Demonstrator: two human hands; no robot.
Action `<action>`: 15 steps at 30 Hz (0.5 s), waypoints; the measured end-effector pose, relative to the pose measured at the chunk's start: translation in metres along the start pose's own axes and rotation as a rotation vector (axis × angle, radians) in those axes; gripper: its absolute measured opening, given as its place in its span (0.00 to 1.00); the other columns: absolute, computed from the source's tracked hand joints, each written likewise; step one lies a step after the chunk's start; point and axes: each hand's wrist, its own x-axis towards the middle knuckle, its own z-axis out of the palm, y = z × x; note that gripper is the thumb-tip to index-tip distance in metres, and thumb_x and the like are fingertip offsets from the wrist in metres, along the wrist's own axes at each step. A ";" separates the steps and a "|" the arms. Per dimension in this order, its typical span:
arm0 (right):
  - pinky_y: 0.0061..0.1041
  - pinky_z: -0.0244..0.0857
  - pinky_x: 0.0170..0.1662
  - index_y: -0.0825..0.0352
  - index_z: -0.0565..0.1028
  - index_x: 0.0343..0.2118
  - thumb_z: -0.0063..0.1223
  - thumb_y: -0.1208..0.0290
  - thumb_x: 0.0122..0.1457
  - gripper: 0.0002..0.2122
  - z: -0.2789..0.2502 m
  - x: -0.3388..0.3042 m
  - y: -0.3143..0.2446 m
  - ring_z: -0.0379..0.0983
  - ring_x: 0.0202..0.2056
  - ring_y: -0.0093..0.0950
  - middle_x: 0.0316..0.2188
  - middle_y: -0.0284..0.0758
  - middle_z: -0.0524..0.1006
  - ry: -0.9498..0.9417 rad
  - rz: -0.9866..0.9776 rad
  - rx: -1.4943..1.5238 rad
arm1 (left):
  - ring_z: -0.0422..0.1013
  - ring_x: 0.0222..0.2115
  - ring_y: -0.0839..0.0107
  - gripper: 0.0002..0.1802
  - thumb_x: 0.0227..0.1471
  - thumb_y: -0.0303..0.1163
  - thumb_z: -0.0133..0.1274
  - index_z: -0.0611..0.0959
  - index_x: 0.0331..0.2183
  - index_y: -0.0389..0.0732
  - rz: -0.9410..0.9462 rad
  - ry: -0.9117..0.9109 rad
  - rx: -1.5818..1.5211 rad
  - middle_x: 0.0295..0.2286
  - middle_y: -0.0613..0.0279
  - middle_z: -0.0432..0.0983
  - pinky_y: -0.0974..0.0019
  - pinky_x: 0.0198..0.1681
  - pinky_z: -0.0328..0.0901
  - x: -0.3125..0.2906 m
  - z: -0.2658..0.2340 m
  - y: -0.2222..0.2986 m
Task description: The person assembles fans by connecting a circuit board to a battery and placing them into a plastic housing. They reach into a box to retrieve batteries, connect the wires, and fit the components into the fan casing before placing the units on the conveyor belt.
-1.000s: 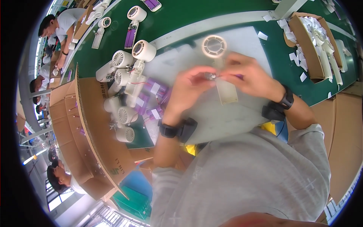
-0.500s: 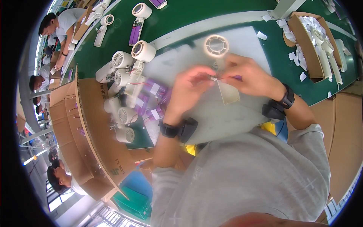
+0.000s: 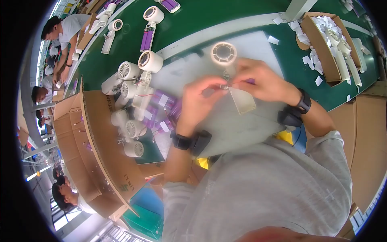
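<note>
A cream handheld fan [image 3: 223, 54] lies on the pale mat [image 3: 258, 48], its round head away from me and its open handle shell [image 3: 243, 103] toward me. Over its neck my two hands meet. My left hand [image 3: 201, 97] is closed in a pinch on a small silvery part at the top of the handle. My right hand [image 3: 262, 80] pinches close beside it, and a bit of purple shows between its fingers; what it holds is too small to make out. Left of my left hand lie purple battery packs [image 3: 164, 101] with white labels and thin wires.
Several white fan bodies [image 3: 135, 128] crowd the left of the green table, beside a large cardboard box [image 3: 105, 133]. Another fan with purple cells [image 3: 148, 37] lies beyond a metal bar [image 3: 189, 38]. At right stands a carton [image 3: 328, 74] with white paper pieces. Co-workers [image 3: 72, 30] sit far left.
The view has shifted slightly, so the fan appears a little lower and further left. Both hands stay together at the fan's neck, with small finger movements.
</note>
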 end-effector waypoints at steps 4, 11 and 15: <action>0.32 0.66 0.33 0.69 0.81 0.31 0.57 0.80 0.52 0.05 0.000 0.003 -0.005 0.72 0.30 0.37 0.30 0.39 0.73 0.006 0.046 0.006 | 0.76 0.38 0.71 0.17 0.45 0.11 0.59 0.80 0.39 0.34 0.026 0.011 -0.083 0.37 0.59 0.78 0.68 0.46 0.72 -0.001 0.001 -0.005; 0.31 0.62 0.32 0.66 0.80 0.35 0.59 0.77 0.53 0.06 0.006 -0.001 0.002 0.68 0.30 0.36 0.29 0.38 0.70 0.020 -0.004 -0.037 | 0.76 0.39 0.72 0.17 0.45 0.11 0.58 0.80 0.40 0.34 0.019 0.028 -0.153 0.38 0.59 0.77 0.67 0.46 0.72 0.000 0.003 -0.007; 0.32 0.62 0.31 0.66 0.79 0.36 0.60 0.76 0.53 0.07 0.007 -0.002 -0.003 0.68 0.28 0.36 0.29 0.38 0.70 0.006 -0.026 -0.127 | 0.75 0.39 0.72 0.19 0.46 0.10 0.57 0.80 0.42 0.33 0.009 0.043 -0.079 0.39 0.59 0.77 0.68 0.46 0.72 0.002 0.002 -0.002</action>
